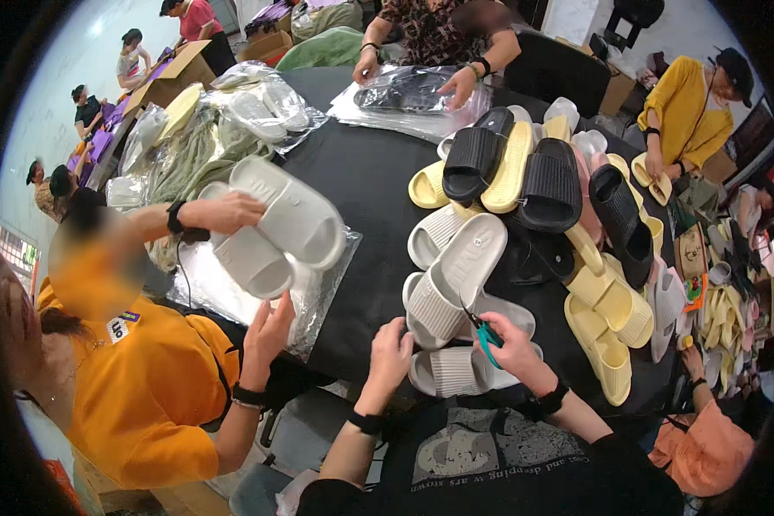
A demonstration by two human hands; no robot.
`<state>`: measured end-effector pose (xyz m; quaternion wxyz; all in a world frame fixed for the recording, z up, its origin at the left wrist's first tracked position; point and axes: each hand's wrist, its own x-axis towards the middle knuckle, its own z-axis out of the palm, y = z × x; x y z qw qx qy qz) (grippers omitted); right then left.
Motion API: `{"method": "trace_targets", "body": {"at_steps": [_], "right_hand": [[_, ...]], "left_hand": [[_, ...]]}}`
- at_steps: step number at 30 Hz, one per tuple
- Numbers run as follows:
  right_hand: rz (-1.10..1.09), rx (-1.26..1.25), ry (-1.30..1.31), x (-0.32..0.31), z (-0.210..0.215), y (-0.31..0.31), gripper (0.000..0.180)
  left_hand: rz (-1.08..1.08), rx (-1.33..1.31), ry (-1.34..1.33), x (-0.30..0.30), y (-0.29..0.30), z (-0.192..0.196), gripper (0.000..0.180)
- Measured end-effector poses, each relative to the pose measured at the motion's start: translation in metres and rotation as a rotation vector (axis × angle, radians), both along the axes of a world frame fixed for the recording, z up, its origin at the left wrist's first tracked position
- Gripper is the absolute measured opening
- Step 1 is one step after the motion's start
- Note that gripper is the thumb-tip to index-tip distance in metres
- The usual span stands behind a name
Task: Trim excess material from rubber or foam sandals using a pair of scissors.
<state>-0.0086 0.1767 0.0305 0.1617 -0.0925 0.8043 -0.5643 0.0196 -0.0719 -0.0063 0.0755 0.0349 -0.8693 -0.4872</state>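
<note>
My left hand (390,359), its fingers curled, grips the side edge of a white slide sandal (469,258) near its ribbed strap. This sandal tilts over other pale slides, with its sole end pointing away from me. In my right hand (518,353) is a pair of teal-handled scissors (488,342). Their dark, pointed blades reach toward the side of the white slide's strap. Close below both hands lies another white ribbed slide (451,372) at the table edge. The exact contact of the blade tips is too small to make out.
Yellow slides (599,331) and black slides (550,185) pile up ahead and to the right on the black table (361,181). At my left, a person in orange holds two white slides (288,211) over clear plastic bags (318,301). Across, another person handles bagged black slides (408,93).
</note>
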Motion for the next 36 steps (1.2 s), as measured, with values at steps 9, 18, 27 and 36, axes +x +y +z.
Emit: {"method": "trace_targets", "body": {"at_steps": [9, 18, 27, 36], "right_hand": [[-0.050, 0.154, 0.380, -0.029, 0.047, -0.024, 0.040], [0.108, 0.177, 0.687, -0.040, 0.046, -0.047, 0.045], [0.103, 0.176, 0.477, -0.047, 0.045, -0.053, 0.039], [0.218, 0.270, 0.364, -0.021, 0.026, -0.036, 0.039]], "left_hand": [[0.049, 0.018, -0.078, 0.005, 0.016, -0.008, 0.032], [0.081, -0.021, -0.086, 0.031, 0.002, -0.017, 0.028], [0.034, 0.023, -0.219, 0.045, -0.001, -0.025, 0.027], [0.178, 0.049, -0.059, 0.024, -0.018, -0.014, 0.023]]}}
